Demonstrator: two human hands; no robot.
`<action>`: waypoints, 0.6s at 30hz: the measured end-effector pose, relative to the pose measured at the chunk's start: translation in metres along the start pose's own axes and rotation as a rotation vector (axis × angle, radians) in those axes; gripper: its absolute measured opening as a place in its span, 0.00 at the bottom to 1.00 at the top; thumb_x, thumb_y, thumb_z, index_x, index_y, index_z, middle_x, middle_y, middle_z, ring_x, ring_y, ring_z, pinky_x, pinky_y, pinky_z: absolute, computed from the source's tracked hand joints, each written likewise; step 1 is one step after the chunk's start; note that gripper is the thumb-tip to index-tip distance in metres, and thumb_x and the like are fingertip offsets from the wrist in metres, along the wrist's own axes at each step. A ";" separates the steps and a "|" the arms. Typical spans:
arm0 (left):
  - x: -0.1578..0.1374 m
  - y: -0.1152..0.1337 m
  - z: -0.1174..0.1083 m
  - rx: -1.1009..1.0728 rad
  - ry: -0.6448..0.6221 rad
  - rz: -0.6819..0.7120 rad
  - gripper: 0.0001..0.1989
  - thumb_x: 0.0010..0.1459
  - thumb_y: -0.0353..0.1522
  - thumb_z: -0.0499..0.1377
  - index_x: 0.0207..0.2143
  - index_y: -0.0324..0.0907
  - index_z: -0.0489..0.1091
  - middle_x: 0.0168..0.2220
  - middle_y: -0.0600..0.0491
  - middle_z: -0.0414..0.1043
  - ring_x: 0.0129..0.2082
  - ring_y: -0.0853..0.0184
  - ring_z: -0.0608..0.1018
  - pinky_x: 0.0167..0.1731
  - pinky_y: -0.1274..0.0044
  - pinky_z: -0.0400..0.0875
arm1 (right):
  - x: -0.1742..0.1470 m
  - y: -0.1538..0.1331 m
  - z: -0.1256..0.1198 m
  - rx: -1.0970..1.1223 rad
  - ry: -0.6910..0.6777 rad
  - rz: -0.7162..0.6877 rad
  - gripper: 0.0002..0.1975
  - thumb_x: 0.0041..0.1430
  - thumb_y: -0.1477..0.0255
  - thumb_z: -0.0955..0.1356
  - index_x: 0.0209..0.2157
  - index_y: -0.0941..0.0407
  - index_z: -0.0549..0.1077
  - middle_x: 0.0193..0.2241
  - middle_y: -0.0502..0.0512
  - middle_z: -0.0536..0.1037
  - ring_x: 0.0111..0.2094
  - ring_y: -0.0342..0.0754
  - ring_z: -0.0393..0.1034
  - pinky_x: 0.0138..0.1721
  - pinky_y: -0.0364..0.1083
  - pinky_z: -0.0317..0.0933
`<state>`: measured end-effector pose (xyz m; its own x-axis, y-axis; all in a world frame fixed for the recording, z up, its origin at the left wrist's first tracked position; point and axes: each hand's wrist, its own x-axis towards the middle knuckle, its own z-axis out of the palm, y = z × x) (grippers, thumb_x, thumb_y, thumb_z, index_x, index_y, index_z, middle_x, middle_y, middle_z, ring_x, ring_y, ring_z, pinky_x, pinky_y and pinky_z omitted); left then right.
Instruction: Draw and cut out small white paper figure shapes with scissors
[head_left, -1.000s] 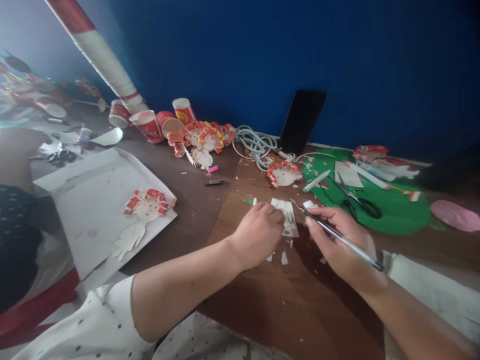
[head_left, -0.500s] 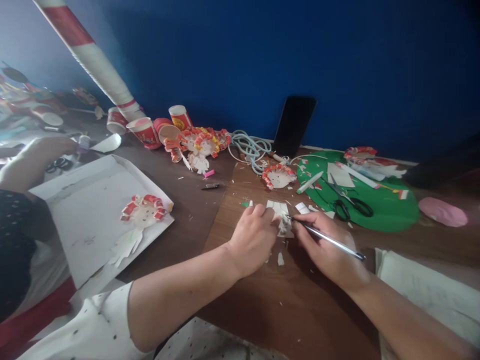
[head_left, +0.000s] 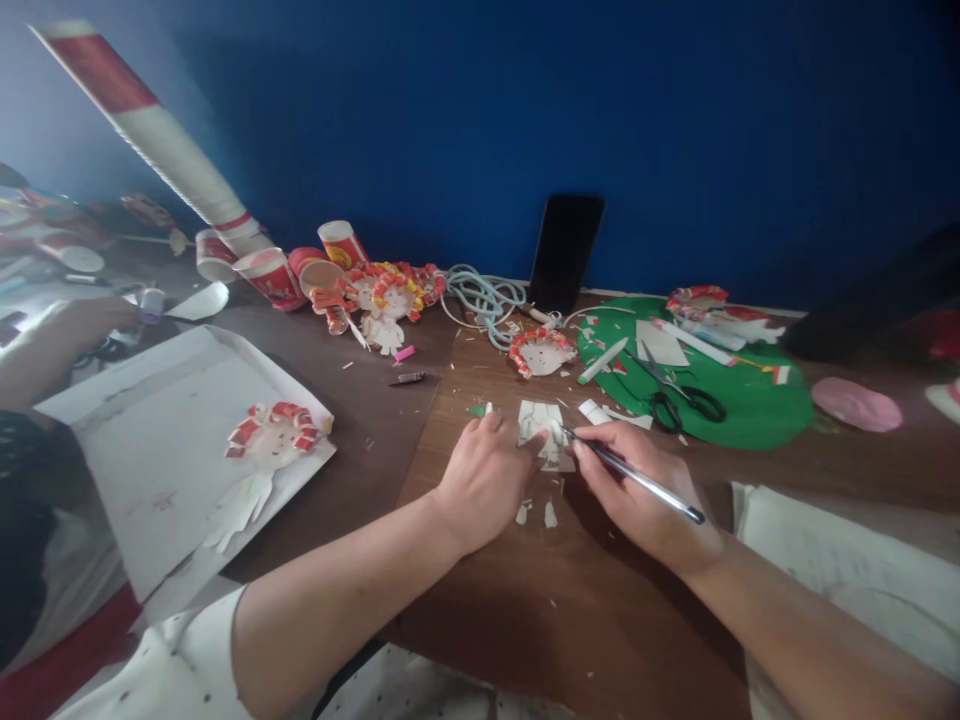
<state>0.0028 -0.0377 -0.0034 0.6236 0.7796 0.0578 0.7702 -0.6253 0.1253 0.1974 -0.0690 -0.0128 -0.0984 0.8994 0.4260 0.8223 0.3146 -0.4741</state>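
Observation:
A small piece of white paper (head_left: 553, 460) lies on the brown table, with dark lines on it that are too blurred to read. My left hand (head_left: 489, 480) is curled at its left side, a fingertip pressing the sheet down. In my right hand (head_left: 637, 480) is a ballpoint pen (head_left: 660, 492) with a clear barrel, gripped near its point. The pen's tip touches or nearly touches the paper's right part. Small paper scraps (head_left: 550, 514) lie just below the sheet.
Scissors (head_left: 686, 398) and a marker (head_left: 604, 360) lie on a green disc (head_left: 772, 415). A phone (head_left: 568, 250) leans on the blue wall beside a coiled cable (head_left: 484, 298). Paper cups (head_left: 270, 278) and red-white paper crafts stand left. Another person's hand (head_left: 90, 325) is beyond a white box lid (head_left: 150, 470).
The view has shifted slightly, so things sit further left. My left hand has slid back a little off the paper, showing more of it. The pen stays in my right hand.

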 end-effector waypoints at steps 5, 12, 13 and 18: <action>0.001 0.001 -0.001 0.011 0.021 0.009 0.17 0.67 0.36 0.46 0.49 0.45 0.72 0.39 0.45 0.68 0.43 0.57 0.69 0.39 0.68 0.66 | 0.003 0.000 0.000 0.025 0.015 0.010 0.07 0.62 0.67 0.66 0.39 0.54 0.73 0.32 0.51 0.81 0.30 0.45 0.76 0.31 0.41 0.66; 0.002 0.001 0.001 0.015 0.058 0.032 0.15 0.66 0.35 0.47 0.47 0.44 0.72 0.38 0.46 0.67 0.42 0.57 0.68 0.38 0.68 0.65 | 0.008 0.003 0.002 0.029 -0.026 0.012 0.08 0.63 0.66 0.65 0.38 0.55 0.72 0.28 0.52 0.79 0.27 0.47 0.75 0.31 0.44 0.66; 0.003 0.001 0.001 0.020 0.061 0.039 0.15 0.66 0.35 0.47 0.46 0.43 0.72 0.39 0.46 0.67 0.41 0.58 0.68 0.38 0.68 0.65 | 0.008 0.003 0.002 0.029 -0.034 0.013 0.08 0.63 0.66 0.65 0.38 0.55 0.71 0.27 0.52 0.79 0.27 0.47 0.75 0.30 0.44 0.66; 0.003 0.001 0.003 0.053 0.070 0.059 0.14 0.66 0.33 0.47 0.45 0.41 0.71 0.39 0.45 0.66 0.42 0.58 0.67 0.38 0.69 0.65 | 0.011 0.005 0.004 0.044 -0.083 0.027 0.09 0.64 0.64 0.64 0.38 0.55 0.71 0.27 0.53 0.79 0.27 0.47 0.74 0.29 0.44 0.64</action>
<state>0.0058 -0.0362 -0.0059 0.6583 0.7409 0.1332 0.7398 -0.6695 0.0673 0.1986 -0.0565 -0.0140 -0.1244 0.9291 0.3483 0.7998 0.3016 -0.5190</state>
